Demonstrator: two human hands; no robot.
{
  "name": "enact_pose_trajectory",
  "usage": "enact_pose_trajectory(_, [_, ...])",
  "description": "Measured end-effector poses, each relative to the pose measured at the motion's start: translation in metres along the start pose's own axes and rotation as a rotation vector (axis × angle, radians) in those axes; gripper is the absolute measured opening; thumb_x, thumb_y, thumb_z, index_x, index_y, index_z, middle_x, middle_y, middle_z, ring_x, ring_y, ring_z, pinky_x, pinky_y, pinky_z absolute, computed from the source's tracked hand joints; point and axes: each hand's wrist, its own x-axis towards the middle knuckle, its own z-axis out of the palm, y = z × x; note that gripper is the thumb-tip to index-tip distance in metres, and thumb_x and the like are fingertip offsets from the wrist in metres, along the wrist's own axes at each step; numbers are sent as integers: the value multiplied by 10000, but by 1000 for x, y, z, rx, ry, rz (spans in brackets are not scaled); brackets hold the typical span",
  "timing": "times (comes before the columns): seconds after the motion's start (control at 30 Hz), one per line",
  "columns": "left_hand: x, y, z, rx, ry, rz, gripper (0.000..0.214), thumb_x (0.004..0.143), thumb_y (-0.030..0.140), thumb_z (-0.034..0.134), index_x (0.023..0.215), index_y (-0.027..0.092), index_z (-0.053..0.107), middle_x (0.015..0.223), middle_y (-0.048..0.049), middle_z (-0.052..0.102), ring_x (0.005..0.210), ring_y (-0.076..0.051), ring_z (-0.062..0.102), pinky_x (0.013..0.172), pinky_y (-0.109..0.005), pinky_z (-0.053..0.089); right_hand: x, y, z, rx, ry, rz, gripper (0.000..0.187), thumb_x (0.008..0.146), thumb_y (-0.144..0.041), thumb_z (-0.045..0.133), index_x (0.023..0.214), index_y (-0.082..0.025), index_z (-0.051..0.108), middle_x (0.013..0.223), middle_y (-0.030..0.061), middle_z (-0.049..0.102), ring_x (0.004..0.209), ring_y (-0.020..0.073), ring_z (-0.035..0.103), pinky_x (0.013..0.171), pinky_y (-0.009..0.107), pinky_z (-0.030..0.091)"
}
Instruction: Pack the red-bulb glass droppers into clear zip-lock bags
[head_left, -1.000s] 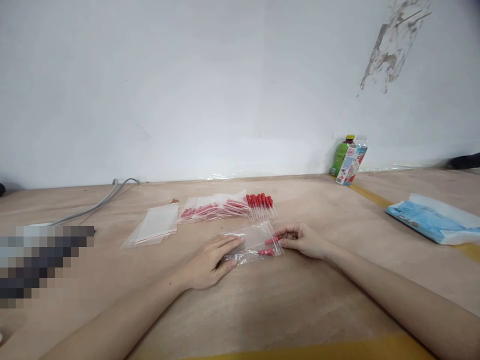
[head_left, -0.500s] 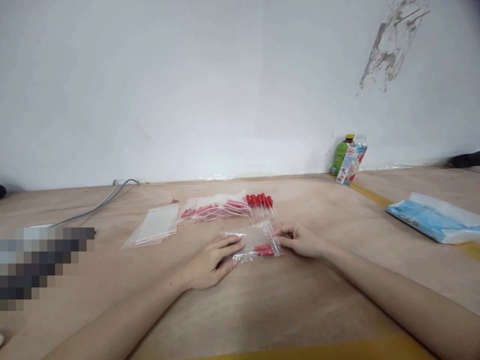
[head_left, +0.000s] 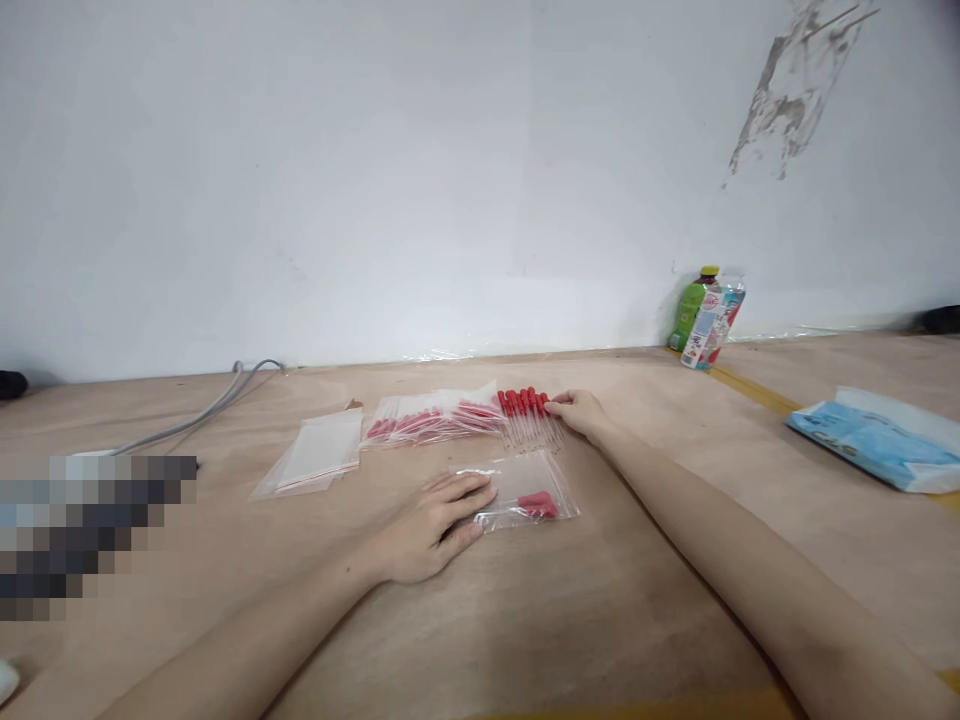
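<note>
The right hand (head_left: 581, 410) has left the mouth of the bag (head_left: 510, 470) and gone up and away to the row of loose sticks (head_left: 525, 405), where it now is. A second ago one stick was only part-way into that bag; now the red ends (head_left: 538, 504) inside lie snug against each other, near the bag's open-looking right edge. The left hand (head_left: 427, 520) hasn't budged.

That left hand lies loosely spread, palm down, fingers resting on the left part of the bag and thumb by its near edge, pinning it rather than gripping it. The bag lies flat on the table (head_left: 450, 640), right in front of the person. The right thumb and fingers are at the red top of the outermost loose stick, on the right of the row; from here I can't tell whether they have closed on it. The loose sticks lie side by side, red tops toward the wall (head_left: 375, 180), thin stems toward the person.

Just left of them, touching or nearly so, is an overlapping heap of filled bags (head_left: 431, 418) with red showing through, and beyond that a flat stack of clear bags (head_left: 319, 450). A grey cable (head_left: 195, 420) curves along the far left. Over to the right, a green bottle (head_left: 685, 318) and a printed carton (head_left: 712, 325) stand against the wall, with a blue packet (head_left: 877, 435) lying nearer.
</note>
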Motion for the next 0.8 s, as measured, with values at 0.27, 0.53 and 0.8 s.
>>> enact_pose_trajectory(0.27, [0,0,-1,-7,4,-4,437,921,357,316,1346,268,269,1392,-34,298,1269,-211,270,1050,-435,208,2,6,-1,5,-73,3,407,754,-256,487,1123,-86,484,807,75,666,733,136,614,655,214,447])
enact_pose_trajectory(0.53, [0,0,-1,-14,8,-11,437,919,351,326,1345,270,274,1393,-35,296,1268,-211,272,1048,-438,212,3,4,-1,-79,-28,-1,535,665,-407,598,1082,-83,510,903,117,642,848,211,583,747,286,416])
enact_pose_trajectory(0.8, [-1,0,-1,-36,14,1,434,919,344,330,1344,268,277,1386,-34,310,1260,-214,287,1048,-436,212,-5,0,-6,27,-35,-42,542,705,-237,519,1215,-99,397,723,40,610,676,164,564,668,260,422])
